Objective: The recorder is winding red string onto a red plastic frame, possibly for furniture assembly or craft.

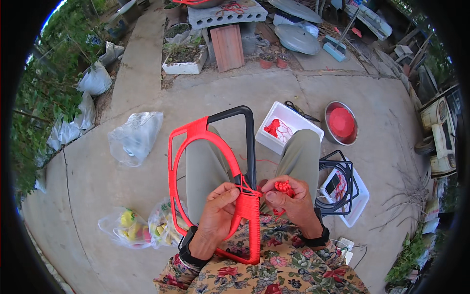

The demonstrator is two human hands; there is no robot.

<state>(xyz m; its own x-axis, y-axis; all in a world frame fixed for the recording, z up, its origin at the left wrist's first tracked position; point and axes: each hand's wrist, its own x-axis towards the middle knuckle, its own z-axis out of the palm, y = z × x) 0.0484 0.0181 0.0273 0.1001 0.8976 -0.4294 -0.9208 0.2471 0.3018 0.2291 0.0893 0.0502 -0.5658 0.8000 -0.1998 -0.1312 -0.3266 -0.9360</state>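
One large frame, part bare black, part wound in red, stands between the hands and extends beyond both; it looks stiff and fairly light, the bare bar probably slicker than the wound side. The left hand grips it by thumb and fingertips near the joint, a sound hold. Just right of that joint, the right hand pinches a bundle of red cord, likely soft and easily tangled.

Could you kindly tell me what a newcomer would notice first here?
Probably the black tubular frame, partly wrapped in red cord, between left hand and right hand. Next, perhaps, the floral garment under its near end and the metal bowl ahead, to the right.
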